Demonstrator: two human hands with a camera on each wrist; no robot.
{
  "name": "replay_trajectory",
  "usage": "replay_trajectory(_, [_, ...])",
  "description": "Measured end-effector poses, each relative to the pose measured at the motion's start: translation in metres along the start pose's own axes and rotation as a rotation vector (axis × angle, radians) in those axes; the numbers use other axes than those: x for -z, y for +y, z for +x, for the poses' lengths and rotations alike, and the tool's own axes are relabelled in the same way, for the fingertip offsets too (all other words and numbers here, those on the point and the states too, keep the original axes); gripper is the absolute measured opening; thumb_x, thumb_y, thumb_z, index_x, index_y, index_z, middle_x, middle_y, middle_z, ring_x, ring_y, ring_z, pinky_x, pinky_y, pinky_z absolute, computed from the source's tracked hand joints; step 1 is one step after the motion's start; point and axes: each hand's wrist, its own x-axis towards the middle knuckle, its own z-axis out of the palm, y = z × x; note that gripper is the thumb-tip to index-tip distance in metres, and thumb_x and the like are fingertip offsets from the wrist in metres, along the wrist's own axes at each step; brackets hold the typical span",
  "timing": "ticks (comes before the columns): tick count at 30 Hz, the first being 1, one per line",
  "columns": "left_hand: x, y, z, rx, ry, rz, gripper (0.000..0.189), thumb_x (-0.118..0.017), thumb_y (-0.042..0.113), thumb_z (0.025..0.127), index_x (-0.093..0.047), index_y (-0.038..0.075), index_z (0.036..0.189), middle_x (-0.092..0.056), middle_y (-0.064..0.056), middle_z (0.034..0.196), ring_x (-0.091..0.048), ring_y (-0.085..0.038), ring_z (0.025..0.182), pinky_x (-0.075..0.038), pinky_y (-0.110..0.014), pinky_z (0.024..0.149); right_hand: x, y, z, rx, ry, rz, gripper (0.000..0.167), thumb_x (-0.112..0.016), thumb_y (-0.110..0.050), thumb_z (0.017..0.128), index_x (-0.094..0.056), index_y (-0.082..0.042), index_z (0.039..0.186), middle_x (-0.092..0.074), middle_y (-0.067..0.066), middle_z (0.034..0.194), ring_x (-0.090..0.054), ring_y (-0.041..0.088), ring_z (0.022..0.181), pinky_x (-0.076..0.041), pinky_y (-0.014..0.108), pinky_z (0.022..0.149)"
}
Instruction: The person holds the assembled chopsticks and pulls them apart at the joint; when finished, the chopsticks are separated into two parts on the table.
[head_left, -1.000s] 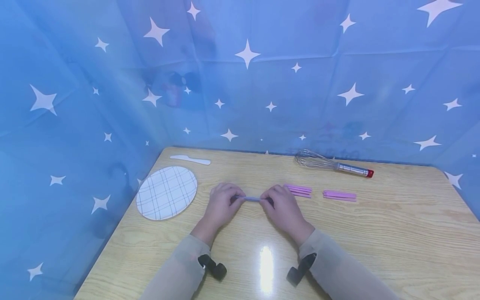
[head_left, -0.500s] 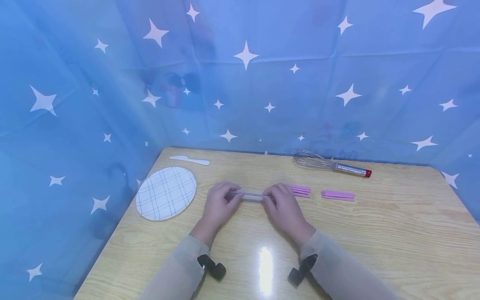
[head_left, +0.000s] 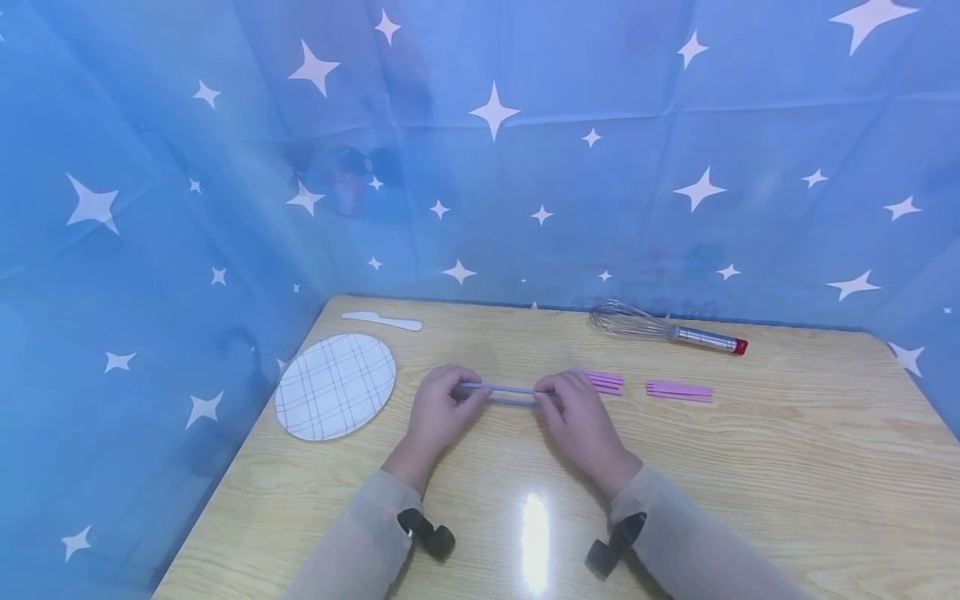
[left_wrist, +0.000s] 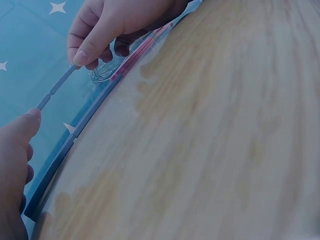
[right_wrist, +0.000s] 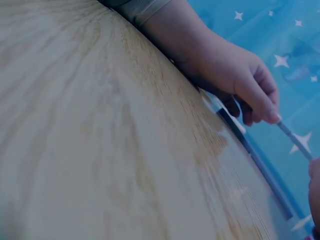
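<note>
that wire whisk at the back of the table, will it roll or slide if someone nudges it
The whisk would probably roll: it lies on its side on the smooth, glossy table, and its handle looks round. The bulbous wire head is wider than the handle, so it would likely curve, not run straight. The thin open wires suggest it is light for its size and flexes a little if pushed there.

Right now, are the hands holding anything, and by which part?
Yes: a thin grey-blue strip, pinched at its two ends, left hand on the left end, right hand on the right end.

My fingers [head_left: 457, 392] hide both ends of the strip [head_left: 506, 389]; my right wrist view cuts off my right hand [right_wrist: 315, 172].
</note>
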Motion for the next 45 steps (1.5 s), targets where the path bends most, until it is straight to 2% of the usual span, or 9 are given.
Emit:
replay_trajectory(4, [0.002, 0.001, 0.002, -0.01, 0.012, -0.013, 0.017, -0.087, 0.026, 0.091, -0.078, 0.014, 0.1, -0.075, 0.003, 0.099, -0.068, -0.016, 0.096, -0.057, -0.037, 0.087, 0.002, 0.0, -0.001, 0.041, 0.018, 0.002, 0.006, -0.073, -0.01, 0.101, -0.073, -0.008, 0.107, -0.073, 0.004, 0.103, -0.061, 0.027, 0.108, -0.046, 0.049, 0.105])
replay_trajectory(9, [0.002, 0.001, 0.001, -0.018, 0.028, -0.029, 0.017, -0.089, 0.025, 0.089, -0.078, 0.015, 0.097, -0.075, 0.004, 0.098, -0.068, -0.016, 0.095, -0.057, -0.037, 0.086, 0.005, 0.003, -0.004, 0.037, 0.02, 0.007, 0.007, -0.073, -0.012, 0.102, -0.073, -0.009, 0.108, -0.073, 0.003, 0.107, -0.061, 0.029, 0.116, -0.044, 0.052, 0.11])
replay_trajectory(16, [0.0, 0.002, -0.002, -0.063, -0.032, -0.001, 0.015, -0.09, 0.027, 0.088, -0.078, 0.019, 0.092, -0.07, 0.011, 0.091, -0.061, -0.012, 0.091, -0.053, -0.034, 0.084, 0.016, 0.013, -0.017, 0.039, 0.022, 0.007, 0.009, -0.074, -0.007, 0.1, -0.072, -0.009, 0.108, -0.074, 0.009, 0.115, -0.058, 0.037, 0.13, -0.038, 0.055, 0.117])
replay_trajectory(23, [-0.001, 0.007, -0.001, -0.16, -0.07, 0.019, 0.013, -0.087, 0.025, 0.09, -0.079, 0.018, 0.096, -0.075, 0.01, 0.095, -0.063, -0.012, 0.095, -0.052, -0.035, 0.087, 0.031, 0.026, -0.027, 0.031, 0.025, 0.065, 0.01, -0.072, -0.007, 0.101, -0.072, -0.012, 0.11, -0.074, 0.005, 0.116, -0.06, 0.031, 0.122, -0.042, 0.056, 0.11])
replay_trajectory(29, [-0.004, 0.01, -0.003, -0.209, -0.081, 0.0, 0.009, -0.087, 0.022, 0.09, -0.081, 0.019, 0.096, -0.074, 0.012, 0.092, -0.061, -0.011, 0.092, -0.051, -0.034, 0.084, 0.046, 0.036, -0.034, 0.05, 0.026, 0.059, 0.011, -0.073, -0.008, 0.101, -0.072, -0.014, 0.11, -0.073, -0.002, 0.112, -0.06, 0.025, 0.117, -0.042, 0.051, 0.108])
replay_trajectory(34, [-0.011, 0.02, -0.005, -0.231, -0.114, 0.002, 0.009, -0.086, 0.024, 0.092, -0.081, 0.02, 0.098, -0.073, 0.013, 0.093, -0.061, -0.01, 0.093, -0.051, -0.033, 0.086, 0.06, 0.042, -0.042, 0.043, 0.037, 0.046, 0.011, -0.072, -0.006, 0.101, -0.072, -0.013, 0.109, -0.073, -0.002, 0.111, -0.061, 0.024, 0.113, -0.038, 0.058, 0.115])
replay_trajectory(37, [-0.015, 0.025, -0.006, -0.238, -0.132, -0.001, 0.011, -0.087, 0.023, 0.091, -0.081, 0.018, 0.098, -0.074, 0.011, 0.094, -0.061, -0.01, 0.093, -0.051, -0.033, 0.085, 0.068, 0.046, -0.047, 0.038, 0.043, 0.03, 0.011, -0.072, -0.006, 0.101, -0.072, -0.013, 0.109, -0.073, -0.002, 0.109, -0.061, 0.023, 0.111, -0.041, 0.056, 0.113])
replay_trajectory(41, [-0.02, 0.029, -0.005, -0.229, -0.159, -0.002, 0.011, -0.087, 0.024, 0.091, -0.081, 0.02, 0.1, -0.074, 0.012, 0.096, -0.061, -0.009, 0.096, -0.051, -0.032, 0.087, 0.078, 0.053, -0.054, 0.026, 0.069, -0.005, 0.011, -0.073, -0.007, 0.1, -0.072, -0.013, 0.109, -0.072, -0.005, 0.107, -0.06, 0.019, 0.106, -0.048, 0.043, 0.094])
replay_trajectory(45, [-0.029, 0.032, -0.001, -0.237, -0.172, 0.017, 0.009, -0.085, 0.025, 0.093, -0.082, 0.022, 0.101, -0.075, 0.014, 0.098, -0.062, -0.008, 0.098, -0.05, -0.033, 0.093, 0.092, 0.062, -0.063, -0.012, 0.076, -0.022, 0.01, -0.072, -0.007, 0.101, -0.072, -0.013, 0.11, -0.073, -0.001, 0.11, -0.06, 0.029, 0.118, -0.046, 0.051, 0.104])
